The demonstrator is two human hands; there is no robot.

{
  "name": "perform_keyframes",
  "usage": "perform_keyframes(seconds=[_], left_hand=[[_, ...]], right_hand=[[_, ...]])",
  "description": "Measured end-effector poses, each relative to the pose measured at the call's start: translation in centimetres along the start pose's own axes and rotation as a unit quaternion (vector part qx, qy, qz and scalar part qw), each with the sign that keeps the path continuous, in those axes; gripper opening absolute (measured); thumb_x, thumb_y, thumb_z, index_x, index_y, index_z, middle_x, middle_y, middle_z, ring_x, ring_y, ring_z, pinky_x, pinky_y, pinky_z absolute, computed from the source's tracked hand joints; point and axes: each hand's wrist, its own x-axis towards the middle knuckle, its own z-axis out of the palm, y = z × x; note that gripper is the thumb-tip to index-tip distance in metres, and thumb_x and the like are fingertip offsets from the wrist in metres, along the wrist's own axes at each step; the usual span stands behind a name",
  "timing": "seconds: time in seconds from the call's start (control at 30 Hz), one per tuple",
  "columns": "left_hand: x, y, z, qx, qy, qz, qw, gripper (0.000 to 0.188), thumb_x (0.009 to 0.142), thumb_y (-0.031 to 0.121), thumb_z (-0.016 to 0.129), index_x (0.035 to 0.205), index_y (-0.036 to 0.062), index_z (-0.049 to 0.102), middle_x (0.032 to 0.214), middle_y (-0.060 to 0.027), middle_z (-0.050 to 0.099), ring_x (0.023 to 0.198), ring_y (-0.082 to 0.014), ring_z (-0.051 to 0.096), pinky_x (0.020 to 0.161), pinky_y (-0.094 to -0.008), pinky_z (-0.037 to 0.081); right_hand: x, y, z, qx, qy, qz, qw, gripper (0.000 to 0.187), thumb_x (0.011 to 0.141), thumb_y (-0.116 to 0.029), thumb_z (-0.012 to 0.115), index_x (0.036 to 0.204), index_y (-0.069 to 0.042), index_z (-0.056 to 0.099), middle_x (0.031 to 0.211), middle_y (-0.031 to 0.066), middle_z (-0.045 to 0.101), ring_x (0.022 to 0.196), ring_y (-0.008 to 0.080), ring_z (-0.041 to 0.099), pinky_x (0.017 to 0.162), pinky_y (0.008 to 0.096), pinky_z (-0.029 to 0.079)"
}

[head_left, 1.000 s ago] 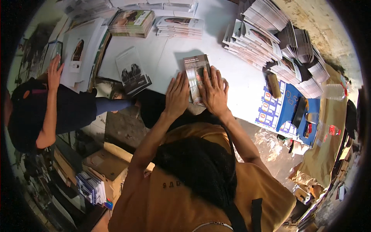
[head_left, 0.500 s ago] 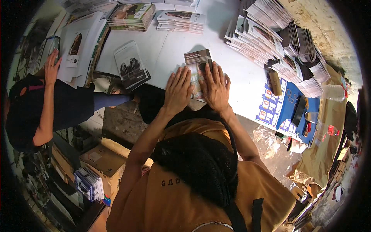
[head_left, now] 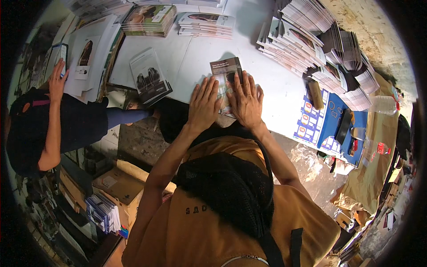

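A folded leaflet (head_left: 225, 66) with a dark top band and a photo lies near the front edge of the white table (head_left: 187, 66). Flat on its left side rests my left hand (head_left: 204, 104), fingers stretched out and pointing away from me. My right hand (head_left: 247, 102) lies on its right side, fingers straight and slightly spread. Between the two hands a strip of the leaflet shows; the rest is covered by my palms. Left of my left hand lies a small pile of grey and black leaflets (head_left: 149, 75).
Leaflet stacks (head_left: 207, 24) and green-covered booklets (head_left: 149, 20) line the far side. Tall stacks (head_left: 293, 44) fill the right, near a brown block (head_left: 316, 95), a blue mat (head_left: 338, 115) and a plastic bottle (head_left: 384, 105). On the left, a co-worker's hand (head_left: 58, 80) holds a phone.
The co-worker's phone has tilted, and its screen shows more. My hands and the leaflet keep almost the same place.
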Motion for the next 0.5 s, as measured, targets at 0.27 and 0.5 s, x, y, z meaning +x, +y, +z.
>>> perform_keyframes(seconds=[0.27, 0.5], left_hand=[[0.0, 0.2, -0.4, 0.009, -0.004, 0.003, 1.0, 0.056, 0.106, 0.032, 0.042, 0.152, 0.0006, 0.04, 0.162, -0.0141, 0.032, 0.152, -0.0304, 0.026, 0.124, -0.0497, 0.019], [0.9, 1.4, -2.0, 0.043, -0.061, -0.018, 0.997, 0.061, 0.1, 0.028, 0.052, 0.15, -0.0026, 0.038, 0.16, -0.015, 0.032, 0.15, -0.032, 0.029, 0.123, -0.0505, 0.022]], right_hand=[[0.0, -0.3, -0.2, -0.009, -0.001, 0.002, 1.0, 0.066, 0.103, -0.041, 0.049, 0.16, -0.016, 0.029, 0.165, 0.0154, 0.028, 0.149, 0.0381, 0.031, 0.116, 0.06, 0.024], [0.5, 3.2, -3.4, 0.223, 0.047, 0.012, 0.974, 0.068, 0.095, -0.032, 0.064, 0.154, -0.008, 0.04, 0.154, 0.0255, 0.042, 0.142, 0.0431, 0.039, 0.116, 0.0535, 0.029]])
